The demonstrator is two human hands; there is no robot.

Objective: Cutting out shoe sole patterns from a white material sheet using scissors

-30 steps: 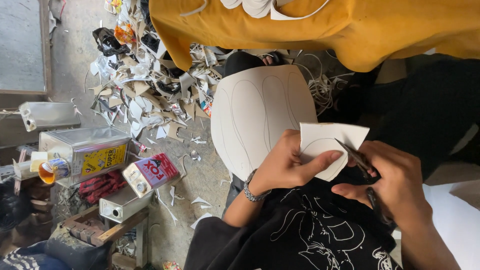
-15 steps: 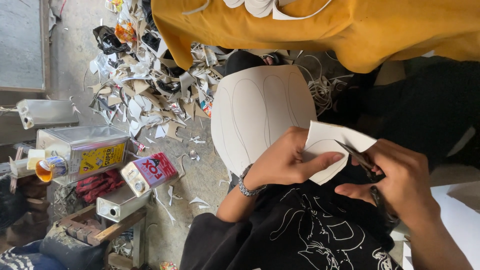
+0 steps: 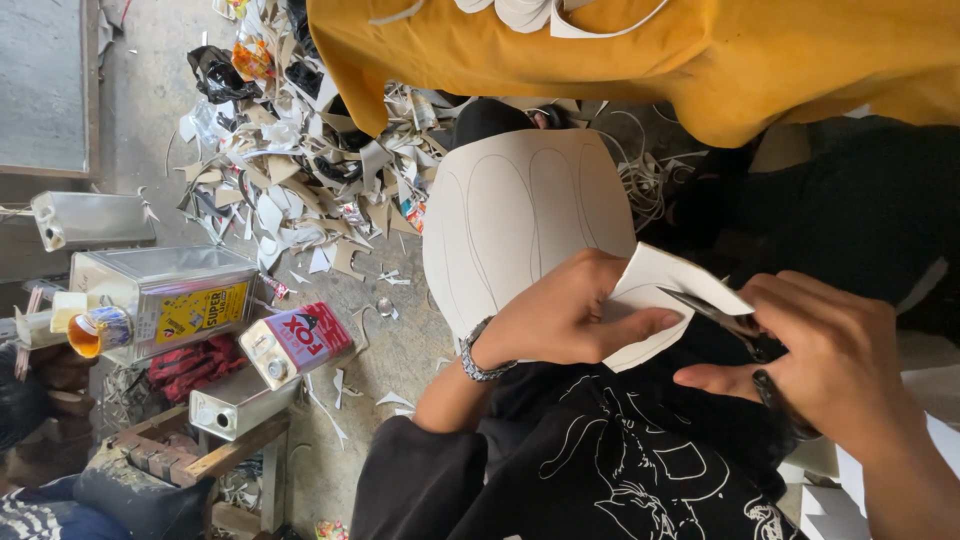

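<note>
Left hand (image 3: 560, 320) pinches the white sheet piece (image 3: 665, 300), fingers closed on its edge. Right hand (image 3: 820, 365) grips scissors (image 3: 730, 325), blades partly open, biting the sheet at 3 o'clock. Better to feed sheet slowly w/ left hand, follow drawn line. Piece sits over the lap; long axis runs approx. 10 to 4 o'clock.

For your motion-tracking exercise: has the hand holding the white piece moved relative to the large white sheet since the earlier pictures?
No: the left hand keeps the white piece at the large white sheet's lower edge.
</note>
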